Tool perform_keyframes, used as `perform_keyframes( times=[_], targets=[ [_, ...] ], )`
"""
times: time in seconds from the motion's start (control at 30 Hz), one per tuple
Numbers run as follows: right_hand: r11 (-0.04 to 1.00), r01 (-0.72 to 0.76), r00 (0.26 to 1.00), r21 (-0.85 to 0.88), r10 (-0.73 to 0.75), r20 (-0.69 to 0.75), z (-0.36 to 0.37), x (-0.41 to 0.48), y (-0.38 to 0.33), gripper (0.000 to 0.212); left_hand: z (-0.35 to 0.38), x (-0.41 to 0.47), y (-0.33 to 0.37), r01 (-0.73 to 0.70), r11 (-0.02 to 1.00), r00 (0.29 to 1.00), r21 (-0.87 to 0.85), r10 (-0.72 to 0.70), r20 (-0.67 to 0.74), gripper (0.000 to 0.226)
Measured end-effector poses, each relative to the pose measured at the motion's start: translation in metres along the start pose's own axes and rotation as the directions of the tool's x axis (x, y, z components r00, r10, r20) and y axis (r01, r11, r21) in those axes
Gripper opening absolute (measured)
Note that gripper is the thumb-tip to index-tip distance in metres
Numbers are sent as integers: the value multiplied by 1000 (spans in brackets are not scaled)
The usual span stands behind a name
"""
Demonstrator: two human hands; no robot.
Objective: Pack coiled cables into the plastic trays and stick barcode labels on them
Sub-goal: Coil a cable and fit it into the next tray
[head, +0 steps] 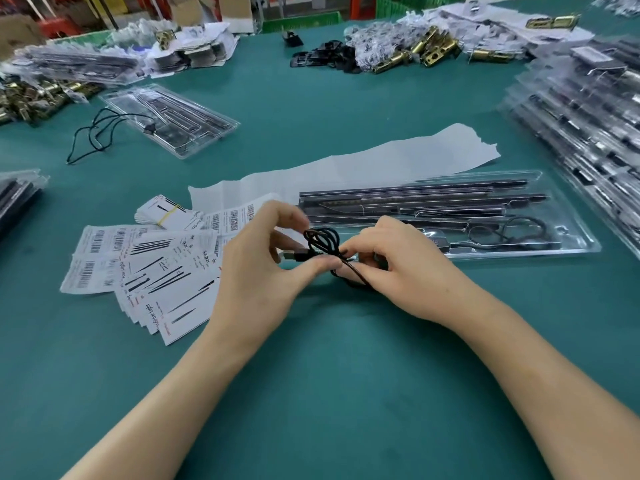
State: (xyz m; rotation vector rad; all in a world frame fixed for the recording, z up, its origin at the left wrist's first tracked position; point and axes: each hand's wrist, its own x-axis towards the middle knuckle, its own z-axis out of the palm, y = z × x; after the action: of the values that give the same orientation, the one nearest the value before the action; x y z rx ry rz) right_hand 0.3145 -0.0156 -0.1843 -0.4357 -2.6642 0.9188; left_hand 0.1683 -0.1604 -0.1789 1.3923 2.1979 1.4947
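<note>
**Fig. Both hands holding a coiled cable in front of a filled tray**

Head view. The left hand (pixel 263 271) and the right hand (pixel 408 271) meet above the green table (pixel 329 393), with a black coiled cable (pixel 322 241) held between them. The left hand's thumb and curled fingers pinch the cable at its plug end (pixel 295 255). The right hand's fingers are curled round the other side of the coil, and a loose strand hangs below its thumb. The loops of the coil stand upright between the two hands, clear of the table.

Just behind the hands lies a clear plastic tray (pixel 536 253), long side towards the viewer. It holds several dark bars (pixel 415 194) and, in its near right compartment, a second black cable (pixel 519 230). A white paper strip (pixel 381 161) runs partly under the tray's far edge.

To the left of the left hand, sheets of barcode labels (pixel 104 251) are fanned out on the table. A banded stack of printed cards (pixel 162 211) rests at their far end.

Further back on the left sits another clear tray (pixel 207 140) with a loose black cable (pixel 93 133) trailing from it. Stacked trays (pixel 588 116) fill the right edge, and brass hardware (pixel 429 50) lies at the far side.
</note>
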Motion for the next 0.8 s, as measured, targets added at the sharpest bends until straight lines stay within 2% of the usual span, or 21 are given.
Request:
perform_keyframes(
  times=[0.07, 0.13, 0.27, 0.3, 0.47, 0.57, 0.7, 0.8],
  targets=[
    [1000, 0, 1000, -4, 0, 27, -2, 0, -2, 13, 0, 1, 0, -75, 996, 995, 42, 72, 65, 42],
    [1000, -1, 999, -20, 2, 50, -3, 0, -1, 13, -1, 3, 0, -146, 987, 984, 61, 139, 111, 31],
    [998, -37, 994, 57, 31, 103, -6, -3, 3, 48, -7, 5, -3, -168, 981, 979, 94, 155, 131, 19],
    [997, -38, 993, 73, 30, 112, -7, -4, 3, 50, -8, 4, -4, -173, 979, 979, 109, 159, 126, 17],
    [997, 0, 998, -71, 4, 64, -3, -2, 1, 28, -7, 1, -5, -215, 964, 974, 159, 199, 109, 12],
    [999, 6, 1000, -33, -5, 12, 0, -2, 2, 21, -8, -1, -8, -248, 949, 967, 195, 229, 112, 11],
    [1000, 2, 999, -18, -3, -46, 4, -3, 1, 14, -14, -4, -9, -331, 918, 942, 218, 310, 127, 22],
    [1000, -1, 998, -14, 0, -59, 7, -3, -1, 14, -19, -1, -11, -407, 890, 909, 207, 372, 187, 15]
  ],
)
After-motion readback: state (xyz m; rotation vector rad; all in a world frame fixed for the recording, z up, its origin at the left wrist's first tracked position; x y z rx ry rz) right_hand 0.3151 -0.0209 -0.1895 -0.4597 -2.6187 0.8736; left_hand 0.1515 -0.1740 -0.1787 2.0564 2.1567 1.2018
